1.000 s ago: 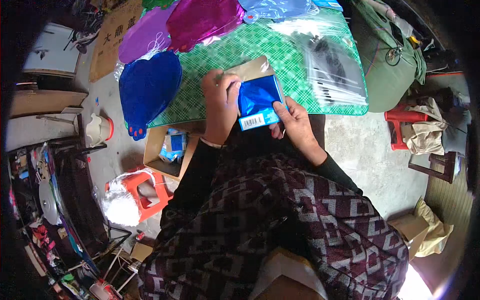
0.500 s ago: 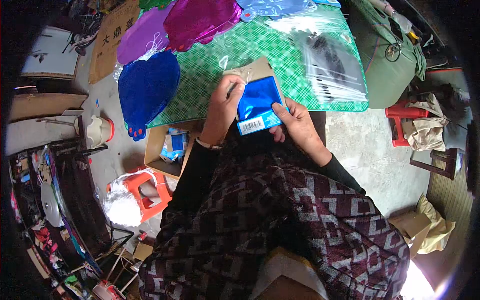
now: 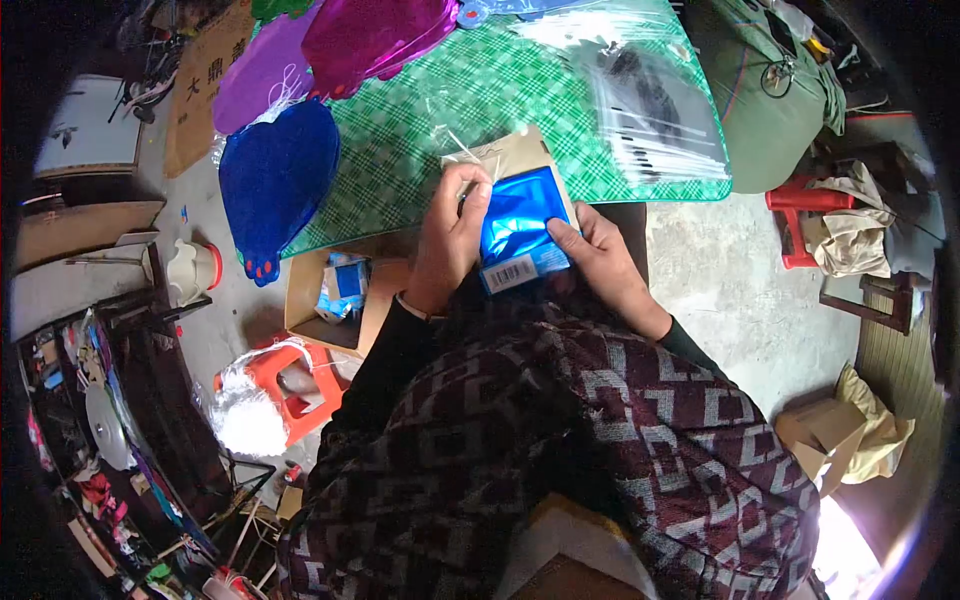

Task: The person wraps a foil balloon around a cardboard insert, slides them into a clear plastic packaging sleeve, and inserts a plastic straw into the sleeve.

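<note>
Green plaid cloth covers a counter (image 3: 400, 200) in a cluttered room with a pale concrete floor (image 3: 705, 300), seen from the wearer's head, looking down past a patterned dark garment (image 3: 470, 430). At the counter's near edge, both hands are at a shiny blue packet (image 3: 520, 210) with a tan panel (image 3: 530, 150) behind it and a barcode (image 3: 510, 274) along its lower end. The right hand (image 3: 607, 265) has its fingers closed on the packet's right side, thumb flat on the front. The left hand (image 3: 450, 240) has its fingers drawn together in a pinch at the upper left edge; whether they grip the panel or clear film is too small to tell. Left of the packet, on the counter, lie flat dark blue (image 3: 280, 170), purple (image 3: 260, 75) and magenta shapes (image 3: 370, 40). Clear plastic bags (image 3: 655, 120) lie to the right. Below the counter's left side, an open cardboard box (image 3: 372, 335) holds blue-and-white packets (image 3: 343, 285), near a red stool (image 3: 322, 372).
</note>
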The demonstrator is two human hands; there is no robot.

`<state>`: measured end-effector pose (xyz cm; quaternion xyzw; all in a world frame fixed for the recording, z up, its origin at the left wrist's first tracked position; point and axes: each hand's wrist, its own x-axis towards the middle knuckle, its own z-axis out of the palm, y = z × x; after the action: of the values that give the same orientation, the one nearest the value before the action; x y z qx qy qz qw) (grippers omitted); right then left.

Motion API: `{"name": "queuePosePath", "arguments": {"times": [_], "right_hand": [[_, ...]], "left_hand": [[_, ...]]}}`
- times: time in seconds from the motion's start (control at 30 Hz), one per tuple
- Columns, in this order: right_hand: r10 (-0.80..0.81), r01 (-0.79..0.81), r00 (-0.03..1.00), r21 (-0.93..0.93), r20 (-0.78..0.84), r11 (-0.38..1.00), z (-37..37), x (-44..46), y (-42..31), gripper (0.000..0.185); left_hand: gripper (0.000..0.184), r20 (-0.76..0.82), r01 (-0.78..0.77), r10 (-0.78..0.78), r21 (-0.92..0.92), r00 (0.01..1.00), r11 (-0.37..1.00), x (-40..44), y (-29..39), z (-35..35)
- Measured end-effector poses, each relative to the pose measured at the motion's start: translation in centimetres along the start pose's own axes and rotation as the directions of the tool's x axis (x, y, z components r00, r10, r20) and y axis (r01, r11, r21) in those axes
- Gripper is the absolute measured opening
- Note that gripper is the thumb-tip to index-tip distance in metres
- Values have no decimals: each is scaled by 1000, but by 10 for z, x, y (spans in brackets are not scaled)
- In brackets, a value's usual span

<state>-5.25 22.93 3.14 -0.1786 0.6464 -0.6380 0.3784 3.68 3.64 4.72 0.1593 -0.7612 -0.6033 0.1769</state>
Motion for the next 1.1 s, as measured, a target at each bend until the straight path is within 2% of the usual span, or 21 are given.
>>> {"name": "queuePosePath", "arguments": {"times": [0.2, 0.37, 0.5, 0.7, 0.83, 0.87, 1.0, 1.03, 1.1], "right_hand": [[-61, 55, 997, -162, -36, 985, -1, -7, 14, 14], [-37, 39, 999, -294, 9, 955, -1, -15, 4, 11], [37, -50, 998, -310, -45, 949, 3, -19, 1, 11], [49, -58, 998, -259, -41, 964, 5, -20, -5, 14], [11, -11, 1000, -65, -3, 998, 3, -20, -2, 15], [12, -13, 1000, -63, -11, 998, 2, -20, -2, 15], [1, -15, 998, -208, -70, 978, -2, -20, -3, 15], [0, -16, 997, -206, -75, 979, -1, -19, -2, 15], [-86, 73, 975, -73, -203, 995, 6, -14, 0, 14]], "left_hand": [[14, -2, 73, -74, -24, 997, 997, -15, 9, 4], [15, -72, 24, -27, -30, 997, 999, -29, 0, 21], [15, -126, 88, -94, -46, 988, 995, -31, 6, 27], [15, -199, 66, -59, 26, 978, 997, -32, 6, 33], [16, -220, 70, -45, 104, 974, 992, -33, -2, 36], [16, -213, 69, -46, 103, 976, 992, -33, -2, 36], [15, -224, -31, 64, 146, 972, 989, -33, -2, 38], [15, -219, -33, 65, 146, 974, 989, -33, -2, 38], [15, -204, -49, 81, 157, 976, 986, -34, -1, 38]]}}
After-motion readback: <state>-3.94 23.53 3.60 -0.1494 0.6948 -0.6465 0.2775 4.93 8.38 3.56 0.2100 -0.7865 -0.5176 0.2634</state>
